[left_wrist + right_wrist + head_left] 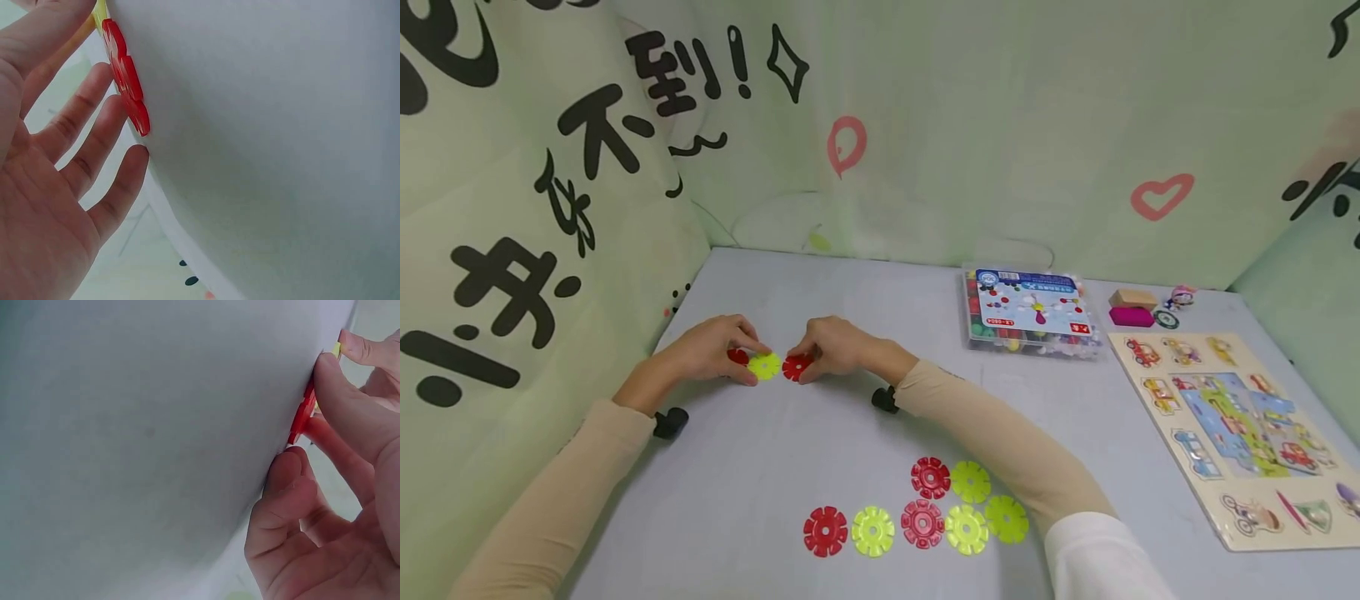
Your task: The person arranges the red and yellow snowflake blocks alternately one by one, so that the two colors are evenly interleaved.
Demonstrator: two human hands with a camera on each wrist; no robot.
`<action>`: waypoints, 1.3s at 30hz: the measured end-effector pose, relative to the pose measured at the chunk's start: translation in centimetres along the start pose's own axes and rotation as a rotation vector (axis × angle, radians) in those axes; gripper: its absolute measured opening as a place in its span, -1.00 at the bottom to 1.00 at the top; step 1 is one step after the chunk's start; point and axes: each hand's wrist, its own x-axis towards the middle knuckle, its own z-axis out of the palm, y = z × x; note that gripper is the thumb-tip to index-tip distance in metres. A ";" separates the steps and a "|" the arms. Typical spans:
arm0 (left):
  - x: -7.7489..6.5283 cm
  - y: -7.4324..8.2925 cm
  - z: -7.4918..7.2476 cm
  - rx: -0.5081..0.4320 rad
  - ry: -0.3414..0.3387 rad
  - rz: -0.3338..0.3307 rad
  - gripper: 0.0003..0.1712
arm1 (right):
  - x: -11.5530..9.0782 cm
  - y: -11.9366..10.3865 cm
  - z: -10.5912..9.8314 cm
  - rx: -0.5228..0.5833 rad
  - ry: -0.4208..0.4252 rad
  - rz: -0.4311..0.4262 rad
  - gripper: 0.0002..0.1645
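At the table's left side, my left hand (718, 346) pinches a yellow-green notched plastic disc (765, 367) between thumb and index finger. A red notched disc (737, 357) lies partly hidden under that hand; in the left wrist view, the other fingertips touch or nearly touch this red disc (127, 78). Just to the right, my right hand (838, 343) holds another red disc (793, 367) by its edges, with thumb and index finger around it. This red disc (303, 415) appears edge-on in the right wrist view, flat against the tabletop. A small gap separates it from the yellow-green disc.
Several red discs (922, 524) and yellow-green discs (967, 529) lie near the front. A clear plastic box (1033, 312) of coloured pieces stands at the back. Right of it are small blocks (1132, 317) and a wooden picture puzzle board (1213, 508). Printed curtains (940, 167) surround the table.
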 end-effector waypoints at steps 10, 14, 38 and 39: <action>0.4 0.4 0.1 -0.021 -0.028 -0.018 -0.43 | -0.5 0.5 0.3 -0.018 -0.001 0.004 -0.41; 0.4 0.5 0.2 -0.007 -0.027 -0.012 -0.43 | -1.6 0.4 0.1 -0.049 0.009 -0.031 -0.34; 3.2 3.8 1.8 0.025 -0.085 0.092 -0.43 | -19.9 -6.6 5.6 -0.302 0.052 -0.180 -0.50; 3.2 3.8 1.8 0.029 -0.084 0.093 -0.44 | -19.9 -6.7 5.7 -0.309 0.058 -0.179 -0.51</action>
